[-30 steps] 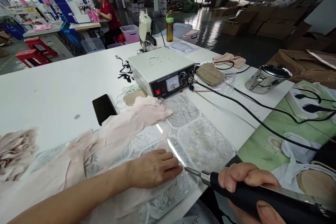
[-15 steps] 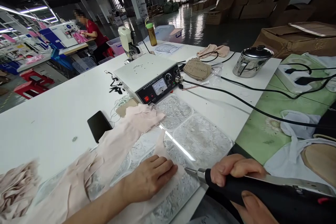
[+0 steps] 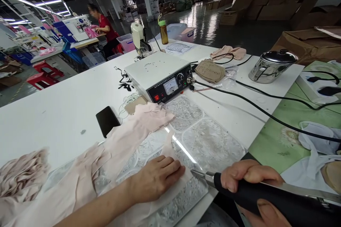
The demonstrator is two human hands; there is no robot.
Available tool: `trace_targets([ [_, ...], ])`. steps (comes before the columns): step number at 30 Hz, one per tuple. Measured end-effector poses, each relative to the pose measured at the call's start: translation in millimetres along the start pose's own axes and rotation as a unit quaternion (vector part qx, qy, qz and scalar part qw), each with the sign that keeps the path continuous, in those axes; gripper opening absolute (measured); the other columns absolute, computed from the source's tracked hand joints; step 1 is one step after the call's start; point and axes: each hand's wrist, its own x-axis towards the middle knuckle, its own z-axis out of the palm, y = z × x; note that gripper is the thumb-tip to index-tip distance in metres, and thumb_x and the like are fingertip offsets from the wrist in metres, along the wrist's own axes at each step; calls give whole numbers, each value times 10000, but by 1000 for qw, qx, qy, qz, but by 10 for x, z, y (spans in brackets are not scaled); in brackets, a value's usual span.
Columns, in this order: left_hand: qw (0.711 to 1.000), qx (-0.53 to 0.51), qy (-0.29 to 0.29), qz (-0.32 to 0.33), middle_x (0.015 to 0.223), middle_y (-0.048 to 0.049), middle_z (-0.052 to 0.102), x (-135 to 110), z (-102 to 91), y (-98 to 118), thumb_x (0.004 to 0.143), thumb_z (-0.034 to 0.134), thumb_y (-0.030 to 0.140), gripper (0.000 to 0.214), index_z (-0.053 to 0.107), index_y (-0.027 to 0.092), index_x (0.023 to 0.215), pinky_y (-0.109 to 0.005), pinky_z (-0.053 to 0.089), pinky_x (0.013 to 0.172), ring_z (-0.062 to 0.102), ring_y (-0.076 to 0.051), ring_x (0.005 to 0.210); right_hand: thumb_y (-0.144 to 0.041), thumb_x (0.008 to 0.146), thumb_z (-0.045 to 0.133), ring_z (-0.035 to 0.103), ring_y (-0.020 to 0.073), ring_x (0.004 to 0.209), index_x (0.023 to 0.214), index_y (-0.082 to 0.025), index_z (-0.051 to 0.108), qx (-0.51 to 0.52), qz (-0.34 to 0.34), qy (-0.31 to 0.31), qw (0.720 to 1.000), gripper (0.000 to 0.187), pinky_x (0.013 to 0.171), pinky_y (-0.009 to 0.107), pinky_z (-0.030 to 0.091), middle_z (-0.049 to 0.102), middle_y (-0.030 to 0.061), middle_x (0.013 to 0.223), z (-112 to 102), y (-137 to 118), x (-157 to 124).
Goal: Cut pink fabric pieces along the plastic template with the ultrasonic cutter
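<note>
My left hand [image 3: 157,176] presses on a strip of pale pink fabric [image 3: 167,146], its fingers bent and close together. This fabric lies over a clear-topped, marbled sheet [image 3: 213,142] on the white table. My right hand [image 3: 252,181] grips the thick black handle of an ultrasonic cutter [image 3: 221,181], with a metal lever along its upper side. The cutter's pointed metal tip meets the fabric edge just right of my left fingers. More pale pink fabric [image 3: 133,124] stretches across the sheet to the left, and a crumpled pile [image 3: 23,175] sits at the far left.
A control box [image 3: 162,74] with a dial stands behind the sheet; a black cable [image 3: 239,98] runs from it rightwards. Around it are a phone [image 3: 107,120], brown card pieces [image 3: 210,71], a steel mug [image 3: 271,67] and a bottle [image 3: 163,33]. Another person [image 3: 105,25] sits at a sewing machine.
The whole view has shifted, so the scene sits a little further right in the picture. Both hands, the fabric and the cutter keep nearly the same places relative to each other.
</note>
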Motion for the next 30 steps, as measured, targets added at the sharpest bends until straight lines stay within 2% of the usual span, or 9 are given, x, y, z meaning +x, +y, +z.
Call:
trace_targets([
  [7, 1000, 4, -8, -10, 973, -130, 611, -29, 25, -4, 995, 316, 104, 283, 514, 60, 1192, -303, 450, 662, 536, -177, 758, -330, 887, 535, 583, 189, 663, 915, -280, 565, 31, -4, 14, 999, 65, 597, 358, 550, 545, 34, 764, 118, 51, 23],
  [22, 1000, -3, 20, -9, 1014, -147, 622, -61, 32, -20, 999, 298, 94, 287, 531, 35, 1155, -310, 480, 688, 540, -180, 784, -255, 906, 509, 603, 174, 703, 905, -249, 536, 9, -31, -45, 998, 28, 604, 332, 564, 557, 34, 801, 75, 115, 40],
  [30, 1000, 3, 13, -12, 1035, -158, 624, -75, 35, -14, 987, 303, 87, 293, 531, 32, 1162, -312, 486, 693, 554, -181, 788, -327, 888, 531, 588, 181, 673, 918, -280, 569, 33, -7, -8, 999, 67, 594, 351, 557, 555, 37, 793, 171, 61, 67],
])
